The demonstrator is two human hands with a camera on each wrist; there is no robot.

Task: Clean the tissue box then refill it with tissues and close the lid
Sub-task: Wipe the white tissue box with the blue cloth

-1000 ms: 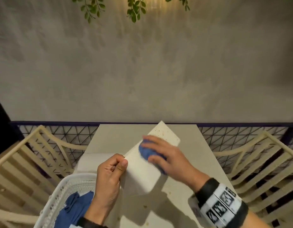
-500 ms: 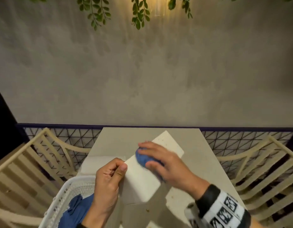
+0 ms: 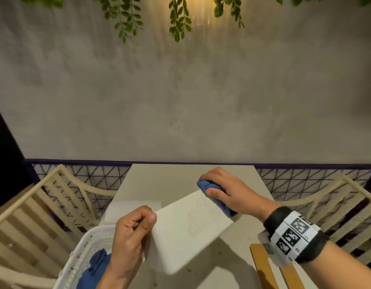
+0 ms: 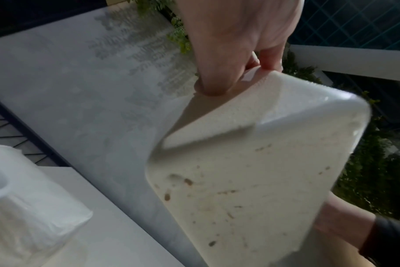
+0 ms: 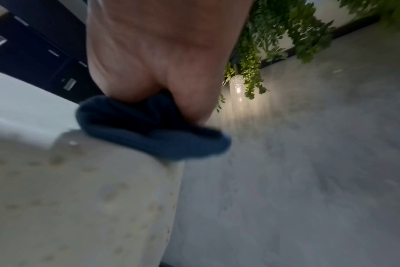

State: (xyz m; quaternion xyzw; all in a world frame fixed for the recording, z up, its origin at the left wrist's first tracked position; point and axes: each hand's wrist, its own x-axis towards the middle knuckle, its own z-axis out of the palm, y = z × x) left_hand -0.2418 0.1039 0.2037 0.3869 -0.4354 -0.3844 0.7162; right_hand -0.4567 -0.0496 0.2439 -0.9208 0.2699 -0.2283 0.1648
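A white tissue box (image 3: 186,232) hangs tilted over the table, its perforated face toward me. My left hand (image 3: 134,230) pinches its near left edge. In the left wrist view the box (image 4: 251,171) shows brown specks on its face, with my left hand (image 4: 228,59) gripping the top corner. My right hand (image 3: 226,190) clutches a wadded blue cloth (image 3: 209,187) against the box's far right end. The right wrist view shows the blue cloth (image 5: 153,130) pressed on the box's corner (image 5: 80,198). A wrapped pack of white tissues (image 3: 132,209) lies on the table behind my left hand.
A white plastic basket (image 3: 84,253) at lower left holds another blue cloth (image 3: 97,268). A wooden piece (image 3: 266,268) lies at lower right. The pale table (image 3: 180,180) abuts a grey wall. Slatted chairs (image 3: 34,215) flank it on both sides.
My right hand has slid the blue cloth from the middle of the box's face up to its far right end. The box has turned, now showing its perforated face.
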